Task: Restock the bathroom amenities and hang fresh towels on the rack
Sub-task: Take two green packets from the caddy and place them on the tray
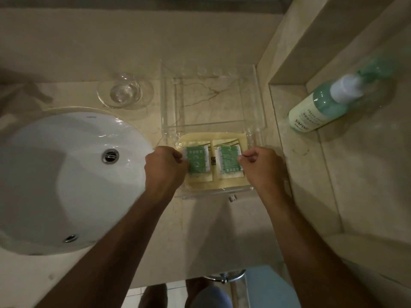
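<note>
Marble counter (211,230) carries a clear tray (259,96) whose near compartment holds two green-labelled sachets side by side. The left hand (164,167) pinches the left sachet (198,160); the right hand (260,167) pinches the right sachet (229,160).

Head-worn view, steeply downward, close over the countertop (211,230)

Your left sachet (198,160) and right sachet (229,161), both green and white, lie flat side by side on a pale yellow liner (222,185) in the near compartment of the clear tray (259,96). Your left hand (164,167) pinches the left one's outer edge, and your right hand (260,165) pinches the right one's.
</note>
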A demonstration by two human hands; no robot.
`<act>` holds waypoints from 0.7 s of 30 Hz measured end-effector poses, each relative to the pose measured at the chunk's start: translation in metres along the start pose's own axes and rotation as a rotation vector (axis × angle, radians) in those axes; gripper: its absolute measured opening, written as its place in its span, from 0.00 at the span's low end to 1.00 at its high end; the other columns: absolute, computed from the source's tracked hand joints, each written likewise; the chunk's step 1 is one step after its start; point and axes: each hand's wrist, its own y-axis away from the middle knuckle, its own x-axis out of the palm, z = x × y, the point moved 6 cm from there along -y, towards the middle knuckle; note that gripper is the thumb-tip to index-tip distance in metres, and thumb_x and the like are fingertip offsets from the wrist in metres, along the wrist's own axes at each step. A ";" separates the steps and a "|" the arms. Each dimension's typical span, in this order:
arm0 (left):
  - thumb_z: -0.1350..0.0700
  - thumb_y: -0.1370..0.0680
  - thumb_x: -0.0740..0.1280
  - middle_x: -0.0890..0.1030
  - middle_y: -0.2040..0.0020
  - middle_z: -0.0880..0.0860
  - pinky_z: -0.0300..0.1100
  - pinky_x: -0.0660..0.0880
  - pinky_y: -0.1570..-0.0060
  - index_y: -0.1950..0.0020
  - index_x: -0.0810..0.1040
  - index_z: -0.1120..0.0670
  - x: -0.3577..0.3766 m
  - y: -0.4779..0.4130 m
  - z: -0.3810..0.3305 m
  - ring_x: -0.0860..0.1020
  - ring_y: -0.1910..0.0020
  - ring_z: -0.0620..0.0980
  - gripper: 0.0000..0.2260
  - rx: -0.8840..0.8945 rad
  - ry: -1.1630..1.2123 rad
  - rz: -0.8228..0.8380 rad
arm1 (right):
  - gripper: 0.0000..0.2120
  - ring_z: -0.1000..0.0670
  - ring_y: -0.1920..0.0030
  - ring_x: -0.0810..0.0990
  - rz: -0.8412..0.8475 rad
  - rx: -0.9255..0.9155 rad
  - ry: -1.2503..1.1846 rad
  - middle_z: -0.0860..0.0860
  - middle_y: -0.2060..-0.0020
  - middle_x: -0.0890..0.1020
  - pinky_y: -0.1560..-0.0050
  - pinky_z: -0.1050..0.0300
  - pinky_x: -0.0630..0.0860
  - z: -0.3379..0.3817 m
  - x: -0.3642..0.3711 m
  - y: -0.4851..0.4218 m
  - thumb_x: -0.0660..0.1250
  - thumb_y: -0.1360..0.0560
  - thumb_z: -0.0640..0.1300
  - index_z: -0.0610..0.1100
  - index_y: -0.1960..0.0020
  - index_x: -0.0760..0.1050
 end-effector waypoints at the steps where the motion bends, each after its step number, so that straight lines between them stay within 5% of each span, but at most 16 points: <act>1: 0.54 0.26 0.74 0.86 0.54 0.53 0.50 0.82 0.49 0.45 0.85 0.56 -0.001 0.001 -0.003 0.84 0.57 0.53 0.11 0.013 -0.018 -0.013 | 0.10 0.53 0.57 0.83 -0.018 0.004 -0.005 0.50 0.54 0.87 0.61 0.65 0.73 0.002 -0.002 0.001 0.74 0.24 0.47 0.44 0.46 0.83; 10: 0.53 0.25 0.72 0.83 0.58 0.46 0.39 0.76 0.53 0.48 0.83 0.50 -0.045 0.015 -0.041 0.83 0.54 0.50 0.06 0.252 -0.184 0.038 | 0.07 0.52 0.55 0.83 0.032 -0.134 0.049 0.54 0.56 0.85 0.54 0.57 0.79 0.054 -0.043 0.017 0.74 0.26 0.49 0.49 0.49 0.82; 21: 0.51 0.24 0.72 0.85 0.55 0.48 0.45 0.79 0.50 0.47 0.83 0.50 -0.180 0.076 -0.137 0.82 0.55 0.50 0.08 0.707 -0.357 -0.104 | 0.07 0.52 0.56 0.82 -0.042 -0.452 0.045 0.56 0.57 0.84 0.51 0.53 0.81 0.177 -0.147 0.094 0.74 0.27 0.50 0.51 0.50 0.82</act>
